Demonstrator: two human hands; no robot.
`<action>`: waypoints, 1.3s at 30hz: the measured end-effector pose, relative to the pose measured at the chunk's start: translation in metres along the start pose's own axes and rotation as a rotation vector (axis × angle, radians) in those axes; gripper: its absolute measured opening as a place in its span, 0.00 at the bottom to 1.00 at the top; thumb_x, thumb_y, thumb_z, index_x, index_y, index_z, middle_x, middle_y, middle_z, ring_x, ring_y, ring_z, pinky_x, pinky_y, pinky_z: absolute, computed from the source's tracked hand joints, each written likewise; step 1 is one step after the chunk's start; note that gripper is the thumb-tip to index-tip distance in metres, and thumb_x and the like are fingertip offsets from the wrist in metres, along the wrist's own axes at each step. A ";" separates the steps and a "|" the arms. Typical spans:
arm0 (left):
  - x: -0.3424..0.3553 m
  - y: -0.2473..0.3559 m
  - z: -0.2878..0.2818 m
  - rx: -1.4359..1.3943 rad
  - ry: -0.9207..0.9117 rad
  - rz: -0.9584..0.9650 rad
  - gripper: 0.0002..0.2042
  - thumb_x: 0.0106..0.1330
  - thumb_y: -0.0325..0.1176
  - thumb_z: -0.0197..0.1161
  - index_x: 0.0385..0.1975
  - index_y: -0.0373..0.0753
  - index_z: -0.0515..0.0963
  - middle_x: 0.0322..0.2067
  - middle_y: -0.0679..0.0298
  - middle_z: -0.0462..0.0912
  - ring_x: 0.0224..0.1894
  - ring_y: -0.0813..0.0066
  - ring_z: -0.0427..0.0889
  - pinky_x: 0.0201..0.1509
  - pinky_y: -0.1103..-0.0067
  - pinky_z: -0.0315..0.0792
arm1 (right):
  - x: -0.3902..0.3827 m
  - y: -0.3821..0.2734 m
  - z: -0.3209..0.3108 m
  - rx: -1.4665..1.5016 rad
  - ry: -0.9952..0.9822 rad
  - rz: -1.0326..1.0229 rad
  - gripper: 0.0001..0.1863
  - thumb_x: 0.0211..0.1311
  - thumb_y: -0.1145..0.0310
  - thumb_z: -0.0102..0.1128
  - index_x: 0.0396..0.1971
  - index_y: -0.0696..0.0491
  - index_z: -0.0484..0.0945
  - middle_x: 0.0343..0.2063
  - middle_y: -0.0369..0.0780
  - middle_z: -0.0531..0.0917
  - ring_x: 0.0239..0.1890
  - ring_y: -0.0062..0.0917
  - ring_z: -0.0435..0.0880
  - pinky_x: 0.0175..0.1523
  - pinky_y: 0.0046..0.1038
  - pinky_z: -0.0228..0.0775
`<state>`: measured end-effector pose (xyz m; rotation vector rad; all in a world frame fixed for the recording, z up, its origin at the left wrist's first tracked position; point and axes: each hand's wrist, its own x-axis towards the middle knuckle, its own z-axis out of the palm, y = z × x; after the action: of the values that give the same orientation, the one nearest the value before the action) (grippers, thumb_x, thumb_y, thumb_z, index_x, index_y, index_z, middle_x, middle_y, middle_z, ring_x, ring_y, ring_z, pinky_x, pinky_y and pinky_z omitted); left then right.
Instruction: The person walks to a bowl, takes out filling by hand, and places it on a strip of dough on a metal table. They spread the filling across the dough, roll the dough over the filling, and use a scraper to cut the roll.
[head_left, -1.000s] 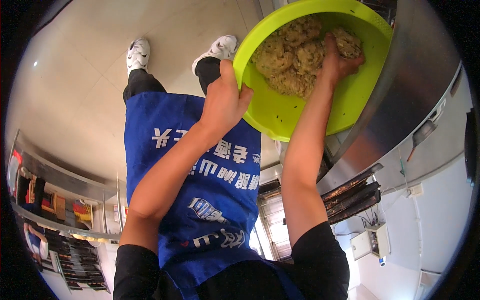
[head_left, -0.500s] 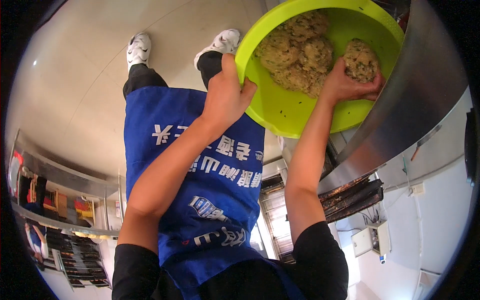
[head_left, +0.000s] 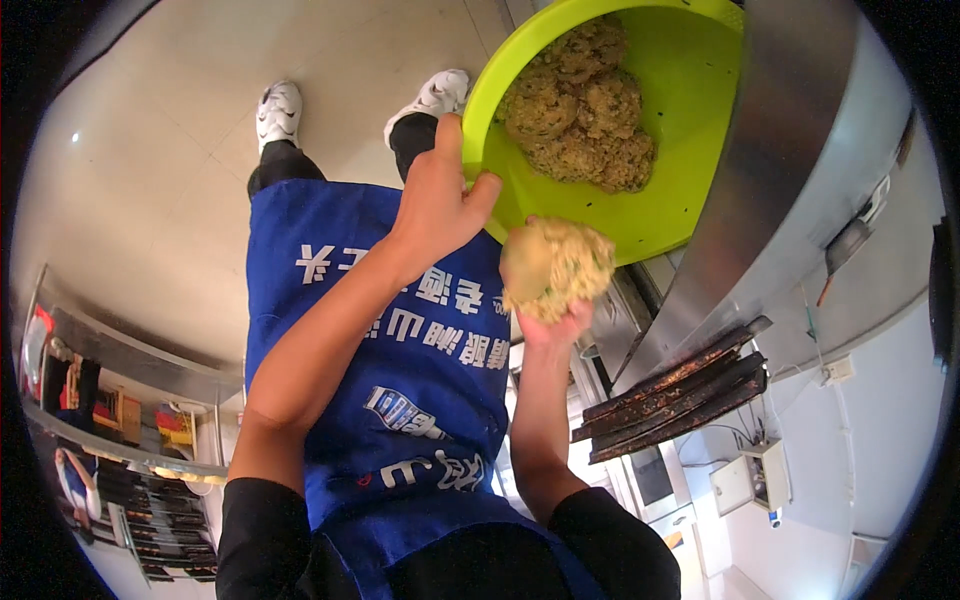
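Observation:
A lime-green basin [head_left: 690, 215] is at the upper right, tilted so that I look into it. A heap of tan minced mixture [head_left: 600, 140] with dark green flecks lies inside, against its left and middle part. My left hand [head_left: 440, 205] clasps the basin's left rim, the thumb over the edge and the other fingers mostly out of sight behind the wall. In front of the basin's near rim, my right hand [head_left: 560, 322] holds up a rounded lump of the same mixture [head_left: 560, 265], which covers most of its fingers.
To the right of the basin runs a curved metal surface [head_left: 770, 130]. Dark, scorched-looking strips [head_left: 680, 395] lie at the lower right, and a long-handled pan [head_left: 845, 245] is farther right. A metal rail [head_left: 130, 345] and shelving with goods stand at the left.
My right hand has lifted the lump out of the basin, moving left and toward me. The basin has shifted slightly left and up in view, with my left hand still on its rim.

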<state>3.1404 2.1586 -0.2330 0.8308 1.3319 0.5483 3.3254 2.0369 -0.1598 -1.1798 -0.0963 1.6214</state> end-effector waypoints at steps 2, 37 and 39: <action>0.000 0.004 0.004 0.007 0.018 0.027 0.20 0.64 0.26 0.63 0.52 0.30 0.63 0.26 0.44 0.83 0.26 0.47 0.86 0.29 0.64 0.77 | -0.005 -0.016 0.005 0.324 -0.061 0.118 0.33 0.71 0.51 0.63 0.74 0.40 0.69 0.73 0.56 0.66 0.72 0.57 0.68 0.66 0.59 0.76; -0.157 0.271 -0.295 0.496 0.538 0.525 0.15 0.76 0.41 0.67 0.51 0.35 0.82 0.43 0.56 0.89 0.62 0.54 0.81 0.64 0.59 0.74 | -0.233 -0.177 0.281 0.394 -0.480 0.106 0.26 0.77 0.43 0.54 0.65 0.41 0.73 0.63 0.59 0.70 0.58 0.63 0.76 0.51 0.58 0.85; -0.165 0.334 -0.386 0.719 0.738 0.601 0.18 0.77 0.45 0.65 0.52 0.36 0.82 0.44 0.54 0.88 0.64 0.49 0.78 0.70 0.55 0.66 | -0.252 -0.159 0.261 0.427 -0.500 0.107 0.27 0.80 0.41 0.47 0.68 0.39 0.72 0.66 0.55 0.68 0.60 0.63 0.73 0.54 0.62 0.82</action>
<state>2.7692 2.3161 0.1213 1.7634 2.0076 0.9158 3.2306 2.0336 0.2247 -0.4488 -0.0024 1.8861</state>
